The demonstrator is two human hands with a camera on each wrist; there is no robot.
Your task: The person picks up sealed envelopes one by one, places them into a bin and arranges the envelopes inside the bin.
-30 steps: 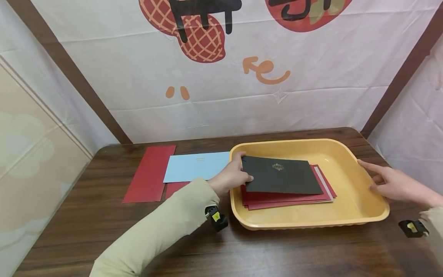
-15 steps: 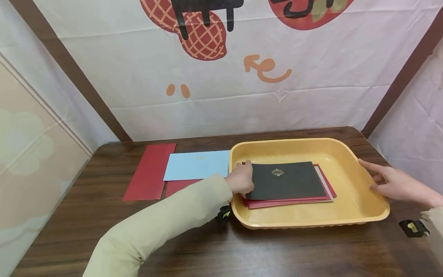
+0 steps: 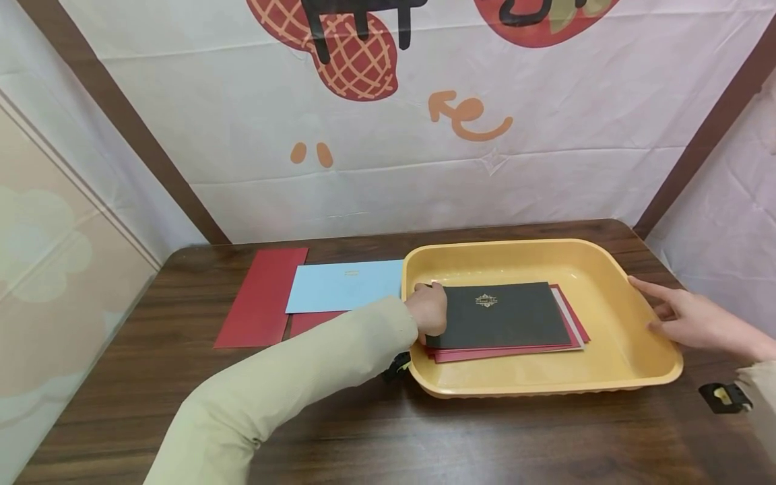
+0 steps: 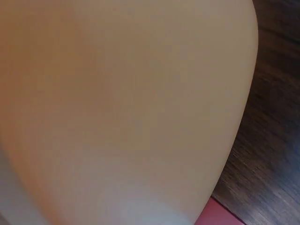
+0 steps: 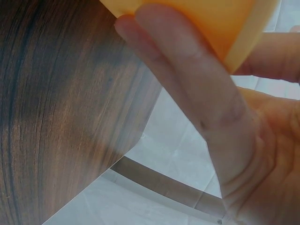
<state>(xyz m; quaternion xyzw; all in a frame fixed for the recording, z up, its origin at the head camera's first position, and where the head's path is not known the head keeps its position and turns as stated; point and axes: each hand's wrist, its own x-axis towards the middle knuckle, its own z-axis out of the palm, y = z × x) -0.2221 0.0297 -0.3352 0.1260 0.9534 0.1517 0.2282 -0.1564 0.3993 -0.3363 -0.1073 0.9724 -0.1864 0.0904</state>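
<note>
A black thank-you card [image 3: 497, 316] with gold lettering lies on top of a pile inside the yellow tray [image 3: 612, 367]. My left hand [image 3: 429, 311] has its fingers curled at the card's left end, over the tray's left side; its fingertips are mostly hidden. Beneath the card, edges of red cards [image 3: 509, 353] and a whitish one show. On the tray's right rim, my right hand [image 3: 688, 320] grips with the wall between thumb and fingers [image 5: 187, 61]. The tray's blurred wall [image 4: 131, 108] fills most of the left wrist view.
Left of the tray, a light blue card [image 3: 345, 289] overlaps a red card [image 3: 309, 323]. Another red card [image 3: 261, 296] lies farther left on the dark wooden table [image 3: 151, 377]. A printed cloth [image 3: 273, 209] hangs behind the table.
The black card has come down flatter onto the pile. My left hand has turned over at its left end, the knuckles now uppermost. The right hand stays on the rim.
</note>
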